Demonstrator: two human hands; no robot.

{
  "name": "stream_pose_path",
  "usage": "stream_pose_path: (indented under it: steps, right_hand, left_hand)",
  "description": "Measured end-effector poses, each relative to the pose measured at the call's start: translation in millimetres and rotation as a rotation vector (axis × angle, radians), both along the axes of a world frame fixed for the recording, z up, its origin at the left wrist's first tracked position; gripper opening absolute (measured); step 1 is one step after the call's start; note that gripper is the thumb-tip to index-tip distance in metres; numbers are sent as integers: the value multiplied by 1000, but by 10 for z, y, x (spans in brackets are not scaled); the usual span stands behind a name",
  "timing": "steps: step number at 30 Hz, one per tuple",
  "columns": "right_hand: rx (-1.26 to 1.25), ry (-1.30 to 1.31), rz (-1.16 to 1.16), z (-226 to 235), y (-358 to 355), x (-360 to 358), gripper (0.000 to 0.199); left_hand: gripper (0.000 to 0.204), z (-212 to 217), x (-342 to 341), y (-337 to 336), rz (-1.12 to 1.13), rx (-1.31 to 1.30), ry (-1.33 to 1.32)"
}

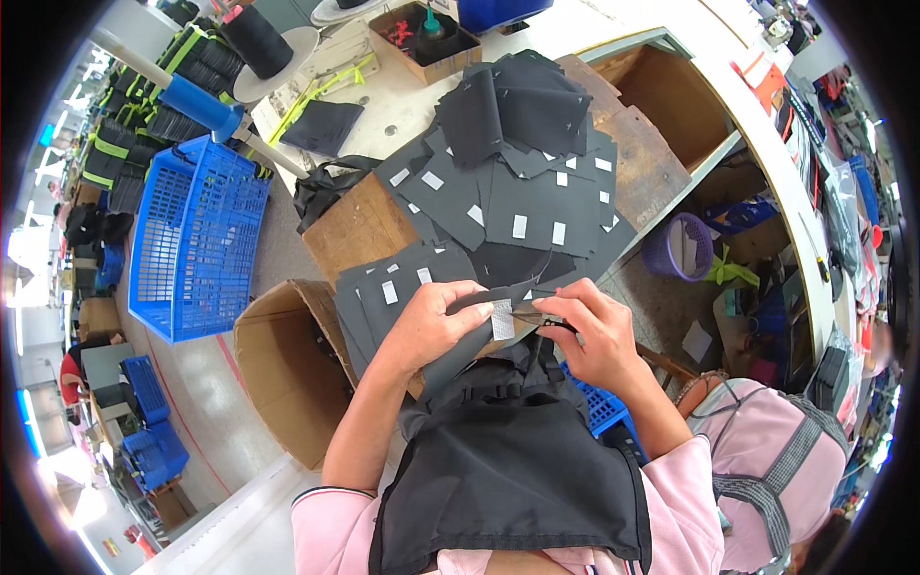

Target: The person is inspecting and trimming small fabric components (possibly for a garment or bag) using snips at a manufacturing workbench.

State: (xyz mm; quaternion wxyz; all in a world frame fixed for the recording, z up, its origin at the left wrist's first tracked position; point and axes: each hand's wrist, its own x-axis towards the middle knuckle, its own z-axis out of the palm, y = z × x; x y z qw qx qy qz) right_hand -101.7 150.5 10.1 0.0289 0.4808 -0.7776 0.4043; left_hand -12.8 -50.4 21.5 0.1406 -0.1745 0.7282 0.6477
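My left hand (pixel 429 324) pinches the edge of a dark grey fabric piece (pixel 458 353) between thumb and fingers. A white label (pixel 503 320) hangs on that piece beside my left thumb. Small dark thread snips (pixel 560 327) are in my closed right hand (pixel 604 335), their tips pointing left to the fabric edge by the label. A thin thread loops up above the two hands. Left of my left hand lies a stack of similar pieces (pixel 364 297) with white labels. Farther off, more labelled pieces (pixel 517 196) are spread, with a folded pile (pixel 522 110) on top.
The pieces lie on a wooden board (pixel 359 228). A cardboard box (pixel 287 369) and a blue crate (pixel 196 240) stand at left. Beyond are a black thread cone (pixel 257 43) and a small carton (pixel 426 57). A purple basket (pixel 677 247) and a person in pink (pixel 776 450) are at right.
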Motion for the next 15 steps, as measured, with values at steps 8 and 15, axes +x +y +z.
stream_pose_path:
  steps: [8, 15]
  right_hand:
    - [-73, -58, -76, -52, -18, 16, 27]
    - [-2, -534, 14, 58, 20, -216, 34]
  left_hand:
    - [22, -19, 26, -15, -23, -2, -20]
    - [22, 118, 58, -3, -64, 67, -9]
